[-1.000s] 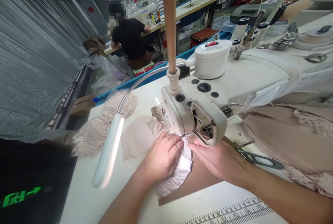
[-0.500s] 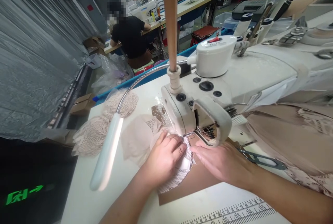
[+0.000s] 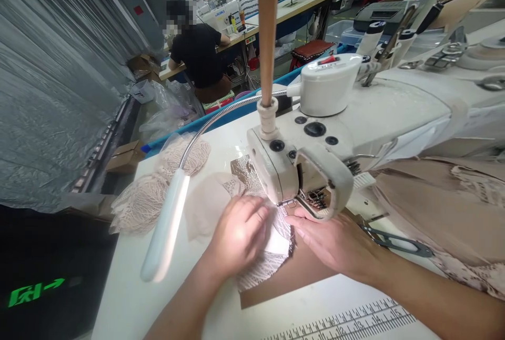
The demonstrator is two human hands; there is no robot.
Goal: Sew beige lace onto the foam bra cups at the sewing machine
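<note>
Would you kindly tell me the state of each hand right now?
Left hand: curled over the pale lace piece; grip unclear.
Right hand: fingertips at its edge; pinch unclear.

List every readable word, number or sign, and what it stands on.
"JUKI": rear sewing machine.
"12", "13", "14", "15": ruler scale.
Running figure and arrow, wordless: green sign, lower left.
Too small or blurred: remaining ruler figures, print on the lamp base.
</note>
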